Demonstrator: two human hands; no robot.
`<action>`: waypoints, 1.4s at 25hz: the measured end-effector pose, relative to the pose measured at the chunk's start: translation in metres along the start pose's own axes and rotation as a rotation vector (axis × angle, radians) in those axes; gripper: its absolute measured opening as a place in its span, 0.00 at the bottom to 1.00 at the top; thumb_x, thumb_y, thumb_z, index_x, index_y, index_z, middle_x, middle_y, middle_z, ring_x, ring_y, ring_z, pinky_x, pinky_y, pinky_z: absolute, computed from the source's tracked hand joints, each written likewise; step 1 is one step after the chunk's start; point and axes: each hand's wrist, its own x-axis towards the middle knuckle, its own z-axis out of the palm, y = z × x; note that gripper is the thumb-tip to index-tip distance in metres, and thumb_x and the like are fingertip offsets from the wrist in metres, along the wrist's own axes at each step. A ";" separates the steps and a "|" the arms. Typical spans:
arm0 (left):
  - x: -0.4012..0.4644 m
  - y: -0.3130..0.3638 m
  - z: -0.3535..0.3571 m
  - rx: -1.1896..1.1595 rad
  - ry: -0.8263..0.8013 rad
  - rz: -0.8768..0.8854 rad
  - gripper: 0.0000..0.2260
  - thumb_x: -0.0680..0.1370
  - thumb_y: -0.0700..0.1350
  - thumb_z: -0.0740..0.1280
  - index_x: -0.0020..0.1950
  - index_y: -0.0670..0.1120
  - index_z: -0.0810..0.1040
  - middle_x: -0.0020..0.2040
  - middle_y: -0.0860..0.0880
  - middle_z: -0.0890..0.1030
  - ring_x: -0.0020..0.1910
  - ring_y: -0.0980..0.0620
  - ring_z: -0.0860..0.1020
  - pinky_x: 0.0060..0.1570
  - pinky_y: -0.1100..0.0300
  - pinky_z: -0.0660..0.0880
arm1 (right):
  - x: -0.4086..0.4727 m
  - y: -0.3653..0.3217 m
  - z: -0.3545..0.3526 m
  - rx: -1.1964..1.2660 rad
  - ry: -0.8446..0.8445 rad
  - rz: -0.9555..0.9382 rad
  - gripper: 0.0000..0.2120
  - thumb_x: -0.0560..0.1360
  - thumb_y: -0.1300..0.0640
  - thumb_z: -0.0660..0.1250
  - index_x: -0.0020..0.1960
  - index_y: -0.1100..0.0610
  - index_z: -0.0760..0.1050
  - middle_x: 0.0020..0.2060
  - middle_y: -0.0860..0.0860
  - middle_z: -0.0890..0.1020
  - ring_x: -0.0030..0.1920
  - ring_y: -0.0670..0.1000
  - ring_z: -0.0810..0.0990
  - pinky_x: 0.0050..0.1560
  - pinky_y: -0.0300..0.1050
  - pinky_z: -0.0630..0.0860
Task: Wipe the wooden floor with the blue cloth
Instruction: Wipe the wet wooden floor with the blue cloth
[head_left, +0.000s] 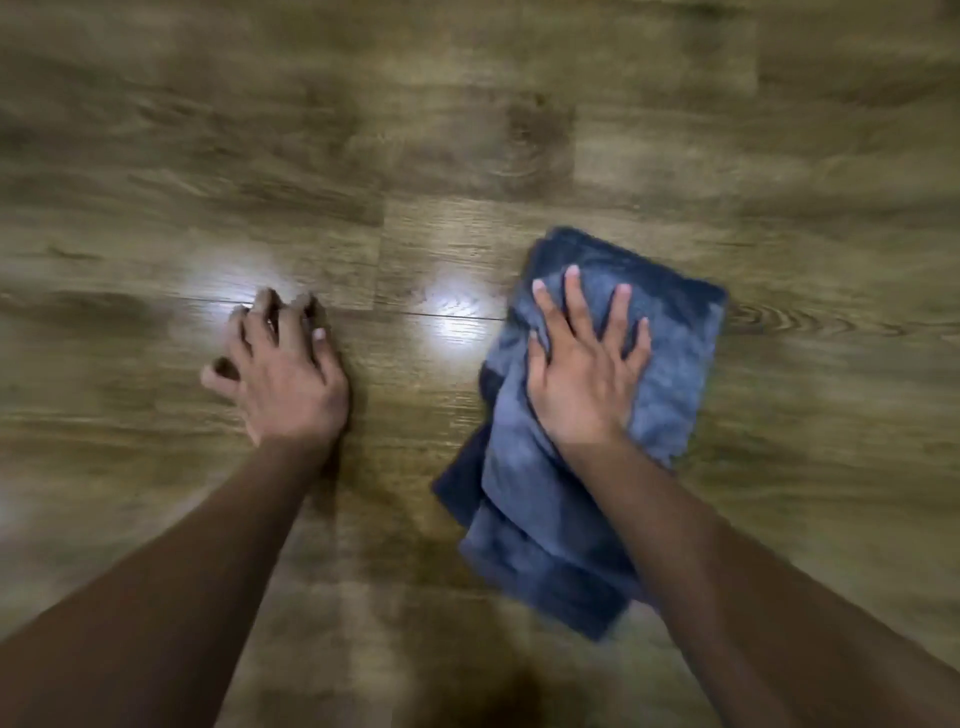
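Wooden floor (467, 130); right hand (587, 364) flat on blue cloth (670, 358).

Under the right hand (584, 371) a patch of the blue cloth (670, 332) is hidden, palm and spread fingers (574, 296) lying flat over it. Nearer than the fingers, the forearm covers the cloth's right side. Both forearms run out of the bottom edge. The left hand (283, 371) is smeared with motion blur; its fingertips (265, 301) seem to touch the wooden floor (467, 130), though I cannot say for sure. Beyond the fingers the floor's grain goes soft, and white glare washes out the boards between the hands.
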 end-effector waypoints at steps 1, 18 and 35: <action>0.002 0.003 0.005 0.003 0.016 0.022 0.17 0.80 0.52 0.57 0.68 0.54 0.72 0.76 0.47 0.68 0.74 0.41 0.63 0.65 0.32 0.58 | 0.031 -0.026 0.004 -0.015 0.021 -0.021 0.26 0.81 0.41 0.51 0.79 0.38 0.55 0.80 0.42 0.52 0.80 0.62 0.46 0.75 0.66 0.45; 0.005 0.032 -0.015 0.033 -0.167 -0.046 0.20 0.76 0.49 0.58 0.69 0.51 0.70 0.77 0.44 0.62 0.76 0.41 0.58 0.68 0.28 0.55 | -0.063 -0.016 -0.002 0.006 -0.045 -0.243 0.29 0.78 0.47 0.55 0.79 0.43 0.60 0.79 0.42 0.56 0.80 0.57 0.50 0.76 0.62 0.51; -0.055 0.173 -0.002 0.204 -0.890 0.236 0.52 0.68 0.78 0.62 0.74 0.67 0.26 0.73 0.53 0.18 0.74 0.43 0.21 0.61 0.17 0.40 | -0.254 0.293 -0.033 0.045 0.031 0.642 0.28 0.78 0.54 0.57 0.78 0.46 0.62 0.79 0.47 0.59 0.79 0.60 0.54 0.73 0.65 0.55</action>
